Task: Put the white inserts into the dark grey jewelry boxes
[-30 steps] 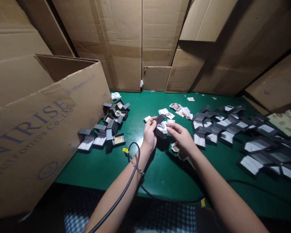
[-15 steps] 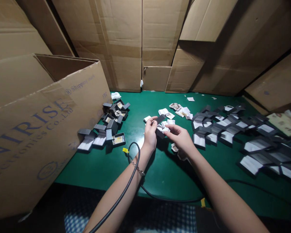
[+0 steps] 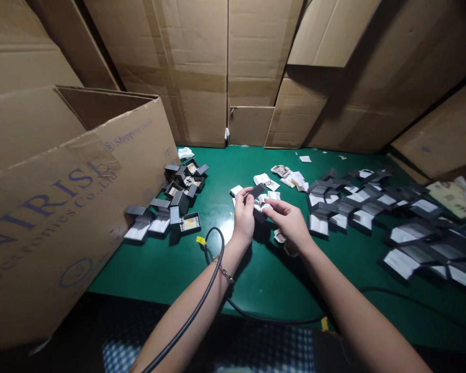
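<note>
My left hand is closed around a small black hinged box over the middle of the green table, its lid raised. My right hand pinches a piece of white paper at the opening of that box. Fingers partly hide both the box and the paper. Folded white papers lie just beyond my hands, and a crumpled piece shows beside my right hand. A bracelet and a black cord are around my left wrist.
On the green table, several open black boxes with white inside spread at the right. Others, some with gold-coloured contents, stand at the left beside a large carton. Cardboard panels wall the back. The cord crosses the front edge.
My left hand and the black box have shifted slightly to the right. My right hand stays at the box opening, pinching the paper.
</note>
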Demonstrator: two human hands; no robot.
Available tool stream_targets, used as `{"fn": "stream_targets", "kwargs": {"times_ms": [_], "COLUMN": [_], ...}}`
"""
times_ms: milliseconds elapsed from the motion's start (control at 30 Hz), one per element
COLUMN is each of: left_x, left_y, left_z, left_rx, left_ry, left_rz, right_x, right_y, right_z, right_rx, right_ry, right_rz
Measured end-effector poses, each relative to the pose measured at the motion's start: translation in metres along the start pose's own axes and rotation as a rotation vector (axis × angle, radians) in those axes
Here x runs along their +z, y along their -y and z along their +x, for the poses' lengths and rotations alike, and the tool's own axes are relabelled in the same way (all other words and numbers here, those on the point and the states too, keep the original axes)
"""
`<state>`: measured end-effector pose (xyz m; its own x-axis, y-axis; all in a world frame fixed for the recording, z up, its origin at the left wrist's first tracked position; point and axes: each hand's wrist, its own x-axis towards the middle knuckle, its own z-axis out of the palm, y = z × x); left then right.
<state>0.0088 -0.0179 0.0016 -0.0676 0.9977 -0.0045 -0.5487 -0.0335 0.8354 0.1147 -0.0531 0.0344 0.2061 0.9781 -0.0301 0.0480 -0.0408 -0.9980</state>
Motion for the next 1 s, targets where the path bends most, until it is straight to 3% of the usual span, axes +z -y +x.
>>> {"fn": "stream_targets", "kwargs": {"times_ms": [167, 400, 667, 1000], "left_x": [0.000, 0.004, 0.008, 0.010], "left_y": [0.001, -0.013, -0.018, -0.023], "left_z": [0.000, 0.003, 0.000, -0.003], "left_rx": [0.046, -0.080, -0.368, -0.481], "left_ry": [-0.054, -0.122, -0.027, -0.003], "left_rz": [-0.019, -0.207, -0.407, -0.414], "right_x": [0.002, -0.001, -0.005, -0.005], "right_y": [-0.002, -0.007, 0.001, -0.006], "right_z": [0.000, 0.002, 0.003, 0.000], "right_rx": [-0.020, -0.112, -0.207, -0.372], "right_ry": [0.036, 0.069, 0.167, 0.178], "right_rz": [-0.017, -0.137, -0.153, -0.275]}}
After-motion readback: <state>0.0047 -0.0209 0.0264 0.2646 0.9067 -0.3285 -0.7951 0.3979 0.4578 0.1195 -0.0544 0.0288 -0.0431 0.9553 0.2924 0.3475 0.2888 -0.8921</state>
